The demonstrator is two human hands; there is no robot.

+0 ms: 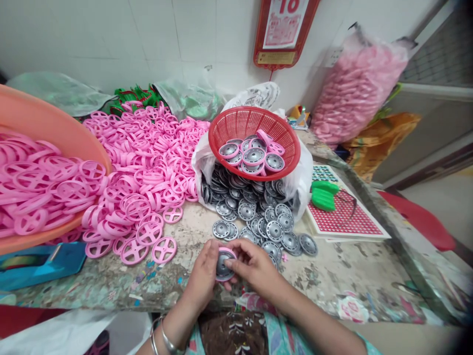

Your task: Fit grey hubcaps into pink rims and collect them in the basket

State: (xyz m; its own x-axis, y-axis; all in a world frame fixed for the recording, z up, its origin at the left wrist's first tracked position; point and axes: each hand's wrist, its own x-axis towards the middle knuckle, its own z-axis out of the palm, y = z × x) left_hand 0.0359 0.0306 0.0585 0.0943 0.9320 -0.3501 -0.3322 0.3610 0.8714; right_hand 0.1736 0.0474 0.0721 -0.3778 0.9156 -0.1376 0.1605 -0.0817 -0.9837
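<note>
Between my two hands is a toy wheel (223,266), a grey hubcap disc set in a pink ring, held above the table's front edge. My left hand (204,272) is closed around its left side. From the right, my right hand (254,264) grips the rim, thumb on the grey face. Loose grey hubcap discs (275,230) lie just beyond my hands, spilling from a white bag (303,180). To the left spreads a large heap of pink spoked rings (148,162). A red basket (254,116) on the bag holds pink-and-grey wheels (253,157).
An orange tub (48,118) of pink rings leans in at left, with a blue tape dispenser (44,266) before it. At right lie sticker sheets (343,212) under green plastic pieces (324,195). A full bag of pink parts (358,88) stands behind, near a red stool (417,222).
</note>
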